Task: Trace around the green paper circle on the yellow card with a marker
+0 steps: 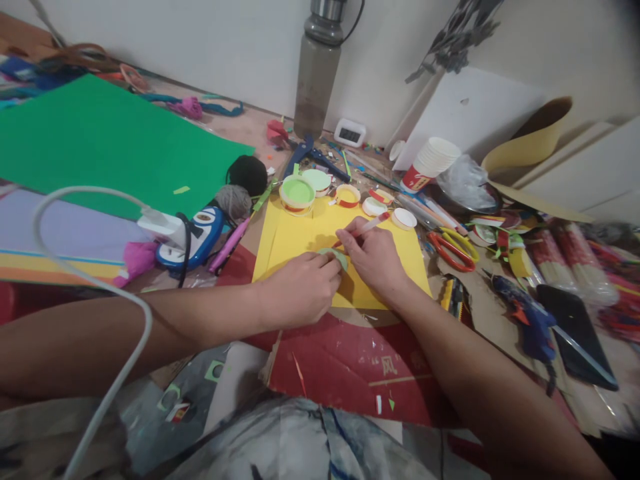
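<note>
Your right hand [374, 259] gripped a pen [373, 224]; your left hand [306, 285] held a green disc [342, 259] on yellow paper [290, 233]. Paper cups [297, 193] crowded its far edge; a cable [143, 333] crossed before your left forearm.

I count two hands [305, 287] [377, 260], one held pen [373, 223], one bottle [317, 83], one digital clock [350, 133], two dark yarn balls [249, 175] [234, 202], one glue gun [531, 320], one large green sheet [110, 147].

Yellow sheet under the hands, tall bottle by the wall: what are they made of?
Yellow sheet: probably matte paper or thin card, flat with straight edges and no shine. Tall bottle: likely smoky translucent plastic, though glass is possible; its grey body looks see-through.
</note>
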Tool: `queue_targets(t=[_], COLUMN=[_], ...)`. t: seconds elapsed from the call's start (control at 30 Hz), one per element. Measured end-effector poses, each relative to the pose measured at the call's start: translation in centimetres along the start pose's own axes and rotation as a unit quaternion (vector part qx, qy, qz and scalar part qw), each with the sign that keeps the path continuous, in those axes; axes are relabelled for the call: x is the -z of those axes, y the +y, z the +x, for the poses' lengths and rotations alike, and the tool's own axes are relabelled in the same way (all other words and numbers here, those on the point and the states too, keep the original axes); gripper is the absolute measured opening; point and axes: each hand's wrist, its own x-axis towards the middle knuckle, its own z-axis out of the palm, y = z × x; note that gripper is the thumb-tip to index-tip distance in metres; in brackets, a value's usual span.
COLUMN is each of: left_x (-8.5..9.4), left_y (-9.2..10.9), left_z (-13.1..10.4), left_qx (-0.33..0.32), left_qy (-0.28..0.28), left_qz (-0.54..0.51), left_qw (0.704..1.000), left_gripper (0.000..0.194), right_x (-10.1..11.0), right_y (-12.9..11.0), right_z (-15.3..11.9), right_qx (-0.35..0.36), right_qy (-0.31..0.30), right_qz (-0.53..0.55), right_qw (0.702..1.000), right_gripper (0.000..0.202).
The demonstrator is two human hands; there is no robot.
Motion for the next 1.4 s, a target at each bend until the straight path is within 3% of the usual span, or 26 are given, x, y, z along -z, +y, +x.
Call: queue_targets(t=[0.63,1.4], left_x=[-0.26,-0.03], left_y=[0.0,0.08], left_z=[-0.08,-0.1], left_qx=[0.002,0.002], left_qy=[0.022,0.004], left_qz=[-0.002,-0.008], left_qw=[1.0,1.0], left_gripper=[0.022,0.024], right_x=[0.44,0.35], right_y=[0.05,0.03], right_z=[-0.35,-0.44], right_qx=[0.014,0.007], right_qy=[0.029,0.018], right_qz=[0.001,-0.038], right_qw=[0.999,0.999], right_gripper=[0.025,0.024])
